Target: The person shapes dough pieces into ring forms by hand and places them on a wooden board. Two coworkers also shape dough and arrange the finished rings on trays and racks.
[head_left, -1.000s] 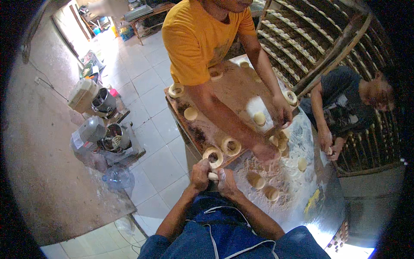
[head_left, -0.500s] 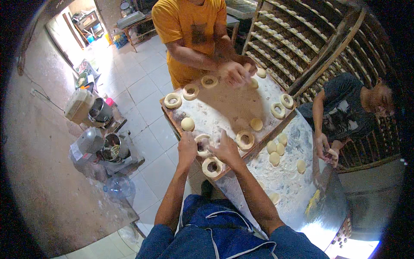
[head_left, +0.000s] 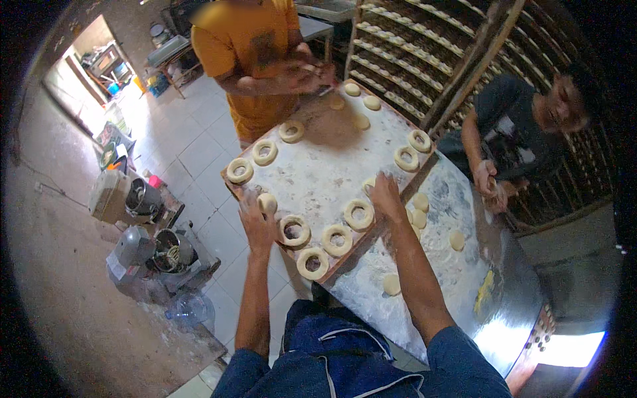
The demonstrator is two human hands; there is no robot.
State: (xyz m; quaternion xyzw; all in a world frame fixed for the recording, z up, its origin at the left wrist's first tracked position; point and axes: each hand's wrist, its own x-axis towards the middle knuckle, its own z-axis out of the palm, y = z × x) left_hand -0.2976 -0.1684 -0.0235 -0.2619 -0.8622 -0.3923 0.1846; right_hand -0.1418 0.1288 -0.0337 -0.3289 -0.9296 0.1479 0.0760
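Note:
A floured wooden board (head_left: 312,176) lies before me with several pale dough rings along its edges. At its left edge my left hand (head_left: 257,224) closes around a small round of dough (head_left: 267,203). My right hand (head_left: 387,196), further right, has its fingers curled onto another dough round (head_left: 369,184), which they partly cover. Between my hands, at the near corner, sit several rings, among them one dough ring (head_left: 294,231) beside my left hand and another ring (head_left: 359,215) just below my right fingers. Both forearms reach in from below.
Across the board stands a person in an orange shirt (head_left: 255,50). Another person in a dark shirt (head_left: 517,132) handles dough at right. Flat dough rounds (head_left: 419,217) lie on the floured metal table (head_left: 438,265). Racks (head_left: 411,50) stand behind; mixers (head_left: 174,251) are at left.
My hands have parted from the ring they were both on and moved outward to separate dough rounds. The orange-shirted person's hands have drawn back from the board. My view has shifted.

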